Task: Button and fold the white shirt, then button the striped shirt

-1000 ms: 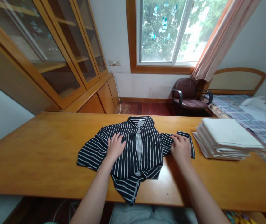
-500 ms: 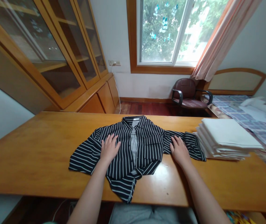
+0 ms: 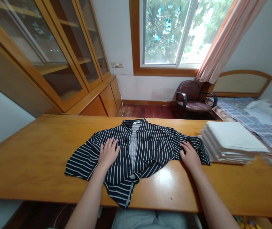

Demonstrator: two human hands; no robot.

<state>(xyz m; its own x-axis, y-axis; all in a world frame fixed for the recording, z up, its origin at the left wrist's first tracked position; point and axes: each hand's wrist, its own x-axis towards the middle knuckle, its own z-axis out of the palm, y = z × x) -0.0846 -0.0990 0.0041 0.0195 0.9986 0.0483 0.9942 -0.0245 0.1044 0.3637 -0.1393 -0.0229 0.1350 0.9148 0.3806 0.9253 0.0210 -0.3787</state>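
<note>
- While I watch remotely, striped shirt (image 3: pixel 147 149) lies mostly spread on desk (image 3: pixel 31 152).
- Left hand (image 3: pixel 108 154) flat on it, gripping nothing; right hand (image 3: pixel 190 156) on sleeve (image 3: pixel 177 141), grip: can't tell.
- Not yet flat: hem (image 3: pixel 120 192), sleeve end (image 3: pixel 204 154).

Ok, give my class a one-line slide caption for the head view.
A striped shirt on a table, left hand on its front, right hand on a sleeve, near a white stack.
</note>
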